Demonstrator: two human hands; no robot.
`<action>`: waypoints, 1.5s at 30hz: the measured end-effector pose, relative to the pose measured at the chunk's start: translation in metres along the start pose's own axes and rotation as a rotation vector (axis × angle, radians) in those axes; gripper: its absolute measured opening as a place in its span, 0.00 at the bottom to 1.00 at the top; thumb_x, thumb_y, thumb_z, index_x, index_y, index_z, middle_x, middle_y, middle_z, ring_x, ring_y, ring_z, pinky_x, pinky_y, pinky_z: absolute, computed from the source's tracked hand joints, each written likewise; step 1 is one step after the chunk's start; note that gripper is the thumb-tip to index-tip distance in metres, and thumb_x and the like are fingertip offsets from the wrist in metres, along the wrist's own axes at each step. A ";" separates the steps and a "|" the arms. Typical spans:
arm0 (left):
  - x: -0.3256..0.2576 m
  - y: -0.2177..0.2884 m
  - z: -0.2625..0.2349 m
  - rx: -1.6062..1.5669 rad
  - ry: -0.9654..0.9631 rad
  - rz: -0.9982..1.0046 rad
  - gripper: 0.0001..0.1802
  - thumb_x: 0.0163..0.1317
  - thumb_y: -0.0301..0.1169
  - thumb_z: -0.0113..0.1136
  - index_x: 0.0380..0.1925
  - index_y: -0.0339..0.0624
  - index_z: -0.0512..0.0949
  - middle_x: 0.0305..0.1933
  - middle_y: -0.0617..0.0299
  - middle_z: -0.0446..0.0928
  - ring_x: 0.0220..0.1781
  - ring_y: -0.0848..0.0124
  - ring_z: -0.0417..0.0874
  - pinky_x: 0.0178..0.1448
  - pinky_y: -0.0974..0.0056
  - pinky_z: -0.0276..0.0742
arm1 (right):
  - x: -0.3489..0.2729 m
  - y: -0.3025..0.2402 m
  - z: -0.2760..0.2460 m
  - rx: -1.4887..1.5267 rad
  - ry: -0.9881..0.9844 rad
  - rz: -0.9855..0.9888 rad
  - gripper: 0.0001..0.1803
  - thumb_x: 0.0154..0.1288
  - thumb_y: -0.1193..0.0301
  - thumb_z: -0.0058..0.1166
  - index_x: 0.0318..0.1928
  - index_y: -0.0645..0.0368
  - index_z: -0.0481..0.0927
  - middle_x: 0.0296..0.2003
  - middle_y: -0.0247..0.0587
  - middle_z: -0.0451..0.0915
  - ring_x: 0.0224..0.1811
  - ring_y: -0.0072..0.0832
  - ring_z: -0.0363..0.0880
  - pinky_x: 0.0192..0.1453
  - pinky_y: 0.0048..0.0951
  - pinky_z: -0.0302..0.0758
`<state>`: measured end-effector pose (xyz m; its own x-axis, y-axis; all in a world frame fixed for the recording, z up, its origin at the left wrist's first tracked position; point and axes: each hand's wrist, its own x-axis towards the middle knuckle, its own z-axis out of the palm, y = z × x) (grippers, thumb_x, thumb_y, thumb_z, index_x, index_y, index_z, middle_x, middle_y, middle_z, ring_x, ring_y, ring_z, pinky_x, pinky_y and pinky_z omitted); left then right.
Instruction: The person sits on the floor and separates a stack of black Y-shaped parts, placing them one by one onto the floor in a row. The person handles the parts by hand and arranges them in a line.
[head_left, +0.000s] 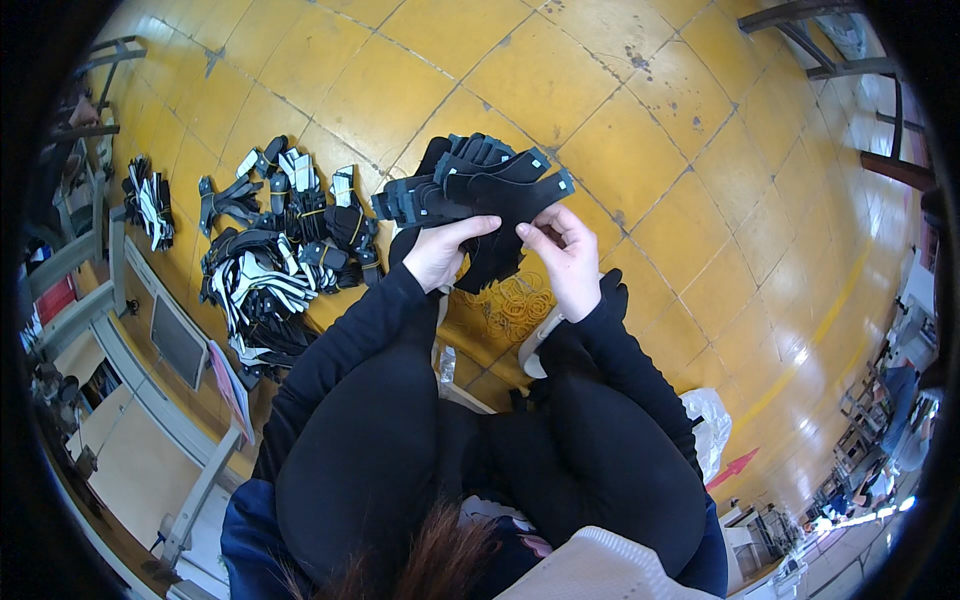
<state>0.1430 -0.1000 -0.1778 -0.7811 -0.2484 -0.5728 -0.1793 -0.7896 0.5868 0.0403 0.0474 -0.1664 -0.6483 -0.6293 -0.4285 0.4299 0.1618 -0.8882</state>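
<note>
While my left hand [438,252] clamps the fanned stack of flat black cut pieces [470,190] steady, my right hand [567,255] pinches its lower edge.

We cannot see the lower part of the stack of flat black cut pieces [470,185], covered by both hands | yellow rubber bands [518,300] partly hidden | far-right workbenches blurred, too small.
</note>
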 end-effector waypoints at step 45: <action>0.010 -0.019 -0.002 -0.068 0.040 -0.090 0.19 0.60 0.23 0.56 0.53 0.31 0.73 0.52 0.51 0.79 0.54 0.64 0.80 0.63 0.61 0.72 | 0.156 0.078 -0.123 0.030 0.259 0.090 0.17 0.62 0.75 0.58 0.50 0.69 0.76 0.39 0.42 0.81 0.37 0.24 0.81 0.43 0.25 0.79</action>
<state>0.1393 -0.0886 -0.1955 -0.7388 -0.1960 -0.6447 -0.2058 -0.8454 0.4929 -0.1042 0.0559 -0.3232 -0.7442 -0.3978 -0.5366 0.5088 0.1830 -0.8412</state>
